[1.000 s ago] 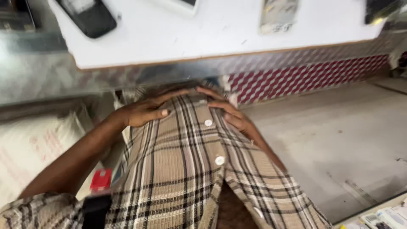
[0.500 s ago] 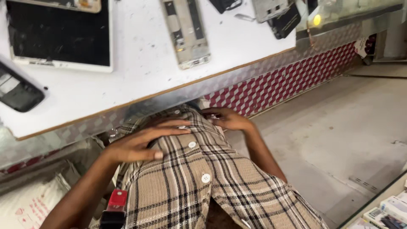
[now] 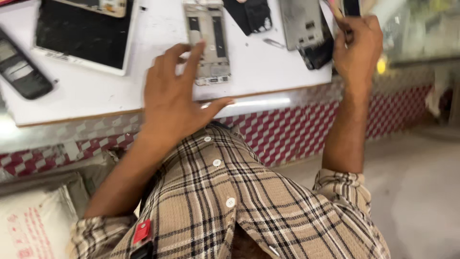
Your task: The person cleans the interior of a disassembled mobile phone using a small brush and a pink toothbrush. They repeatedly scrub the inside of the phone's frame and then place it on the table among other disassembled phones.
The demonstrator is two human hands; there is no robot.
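Phone frame (image 3: 207,43), left hand (image 3: 175,96) reaching

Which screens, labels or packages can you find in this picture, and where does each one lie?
Large dark tablet screen in a white frame: upper left of the white table.
Small dark oblong phone: far left table edge.
White sack with red print: bottom left, under the table.
Small red tag: on the checked shirt.

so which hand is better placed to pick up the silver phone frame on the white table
Left. The left hand is open with its fingertips already over the silver phone frame on the white table. The right hand is off to the side, closed around a thin tool.
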